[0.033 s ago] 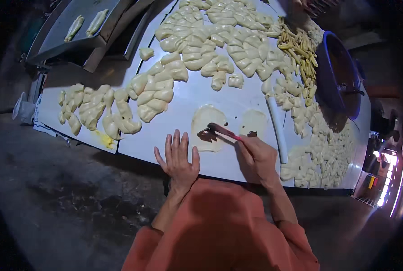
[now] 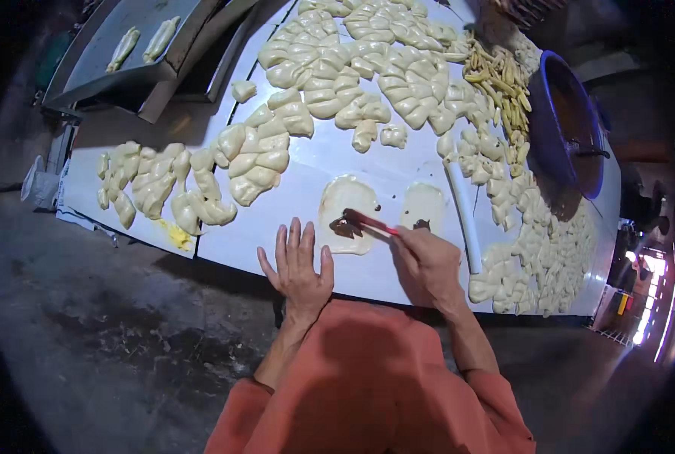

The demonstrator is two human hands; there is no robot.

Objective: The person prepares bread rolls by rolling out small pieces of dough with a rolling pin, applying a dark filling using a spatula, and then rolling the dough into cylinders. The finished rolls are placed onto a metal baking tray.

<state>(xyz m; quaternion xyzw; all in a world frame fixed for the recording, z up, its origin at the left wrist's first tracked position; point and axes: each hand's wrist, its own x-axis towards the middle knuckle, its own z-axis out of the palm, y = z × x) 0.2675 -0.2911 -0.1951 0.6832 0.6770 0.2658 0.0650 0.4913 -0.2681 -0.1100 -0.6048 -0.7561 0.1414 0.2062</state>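
My right hand (image 2: pixel 433 261) grips a red-handled spatula (image 2: pixel 381 226) whose end is coated dark brown. Its tip rests in a dab of brown paste (image 2: pixel 343 228) on a thin, flattened piece of dough (image 2: pixel 351 195). Just right of that lies a second flattened dough piece (image 2: pixel 424 198), with its own brown dab close to my right fingers. My left hand (image 2: pixel 298 261) lies open, fingers spread, on the white table (image 2: pixel 277 219) at its near edge, left of the first dough piece and holding nothing.
Many pale dough pieces (image 2: pixel 337 83) cover the far, left and right parts of the table. A white rod (image 2: pixel 465 216) lies right of the flattened dough. Yellowish strips (image 2: pixel 500 83) are piled beside a purple basin (image 2: pixel 545 113). Metal trays (image 2: pixel 118 76) stand far left, one with two dough pieces.
The spatula's tip has shifted slightly left and nearer, over the brown paste. My right hand moved a little with it; my left hand stays put.
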